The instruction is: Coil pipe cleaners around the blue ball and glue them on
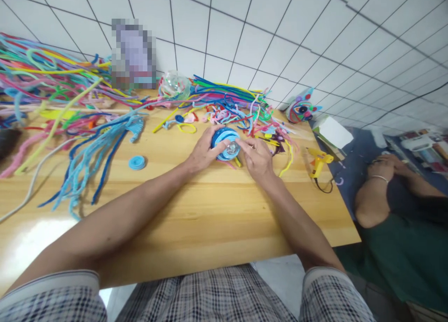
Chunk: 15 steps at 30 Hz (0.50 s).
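Near the middle of the table, my left hand is closed around the side of a round blue piece that looks like coiled pipe cleaners. Its light and darker blue rings surround a clear, shiny middle. My left thumb lies across the front of it. From the other side, my right hand has its fingers bent, with the index fingertip at the coil's right edge. Whether that hand pinches anything small is hard to make out. A smaller light blue coil lies flat to the left, apart from both hands.
Blue pipe cleaners lie at left, below a large colourful heap. Along the tiled wall stand a clear plastic ball and a decorated figure. A yellow glue gun rests near the right edge. Another person sits at right.
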{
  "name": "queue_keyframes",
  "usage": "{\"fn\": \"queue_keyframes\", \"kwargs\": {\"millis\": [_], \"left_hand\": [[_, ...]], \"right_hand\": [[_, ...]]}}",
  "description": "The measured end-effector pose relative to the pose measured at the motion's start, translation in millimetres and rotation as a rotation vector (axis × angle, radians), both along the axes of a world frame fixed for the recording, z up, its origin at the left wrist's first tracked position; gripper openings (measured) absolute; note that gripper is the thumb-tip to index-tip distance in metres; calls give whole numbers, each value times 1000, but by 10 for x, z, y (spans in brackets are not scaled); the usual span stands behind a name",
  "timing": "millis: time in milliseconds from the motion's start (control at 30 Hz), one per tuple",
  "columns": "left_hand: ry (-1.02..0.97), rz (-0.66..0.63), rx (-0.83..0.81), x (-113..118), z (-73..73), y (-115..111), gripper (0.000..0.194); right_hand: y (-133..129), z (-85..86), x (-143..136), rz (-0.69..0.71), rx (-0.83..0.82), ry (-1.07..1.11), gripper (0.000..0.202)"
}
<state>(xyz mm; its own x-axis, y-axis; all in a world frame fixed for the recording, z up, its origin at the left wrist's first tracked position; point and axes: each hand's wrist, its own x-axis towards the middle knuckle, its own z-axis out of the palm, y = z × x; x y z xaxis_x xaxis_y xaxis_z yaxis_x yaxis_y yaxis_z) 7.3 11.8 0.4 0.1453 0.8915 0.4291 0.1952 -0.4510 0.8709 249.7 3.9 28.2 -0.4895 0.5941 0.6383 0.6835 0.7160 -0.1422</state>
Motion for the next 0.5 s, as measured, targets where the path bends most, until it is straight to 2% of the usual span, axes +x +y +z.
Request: {"fn": "queue_keyframes", "kwargs": {"millis": [267,500], "left_hand": [[16,-6,4,-17,-15,-2,64],[9,-5,-20,-11,-2,-15,65]], "right_hand": [[-10,33,-73,-55,-85,48,35],[-22,32,-67,-48,-54,48,37]]}}
